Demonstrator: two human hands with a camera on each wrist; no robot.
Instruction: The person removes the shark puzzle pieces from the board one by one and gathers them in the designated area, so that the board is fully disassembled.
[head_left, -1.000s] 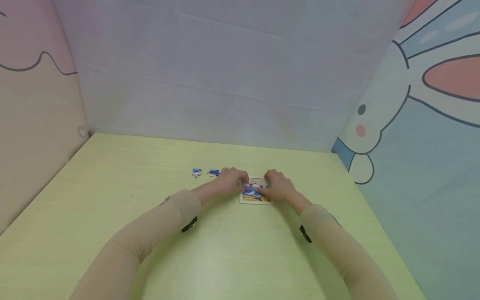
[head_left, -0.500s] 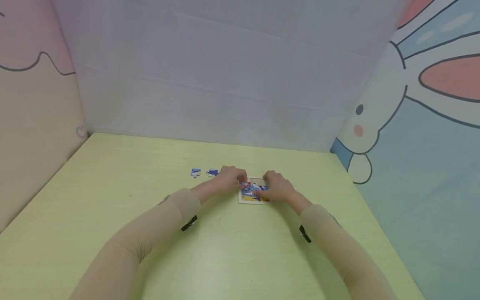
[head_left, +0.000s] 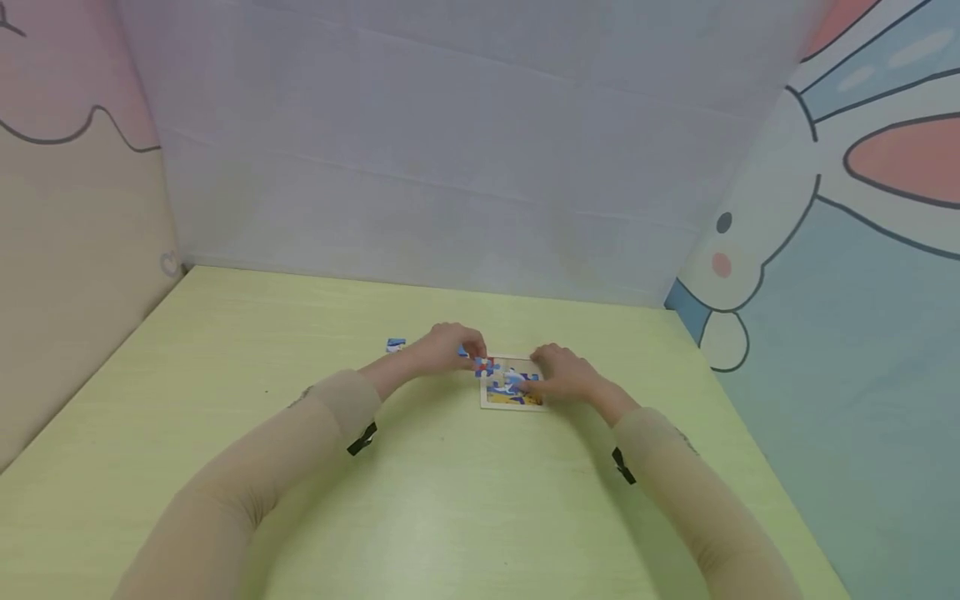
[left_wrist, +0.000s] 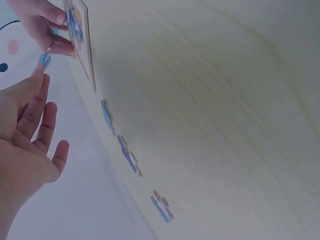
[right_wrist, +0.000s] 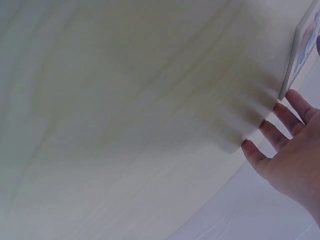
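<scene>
My left hand [head_left: 444, 348] pinches a red-and-blue jigsaw piece [head_left: 484, 367] between thumb and index finger, over the left edge of the puzzle tray [head_left: 512, 407]. In the left wrist view this jigsaw piece [left_wrist: 45, 59] is held up off the table, the other fingers loosely bent. Joined pieces [head_left: 513, 387] with a blue, white and yellow picture fill the tray's lower part; bare backing shows above. At the tray's right side rests my right hand [head_left: 568, 375], thumb over the picture. In the right wrist view its spread fingertips touch the table beside the tray [right_wrist: 295, 55].
Three loose jigsaw pieces lie in a row on the table left of the tray: a near one [left_wrist: 107, 117], a middle one [left_wrist: 129, 155] and a far one [left_wrist: 161, 206]. A pale wall [head_left: 420, 167] stands behind the table, with printed side panels [head_left: 862, 333].
The left hand has drawn back up and left from the tray with the red-and-blue piece, now overlapping some loose pieces. The right hand stays at the tray's right side.
</scene>
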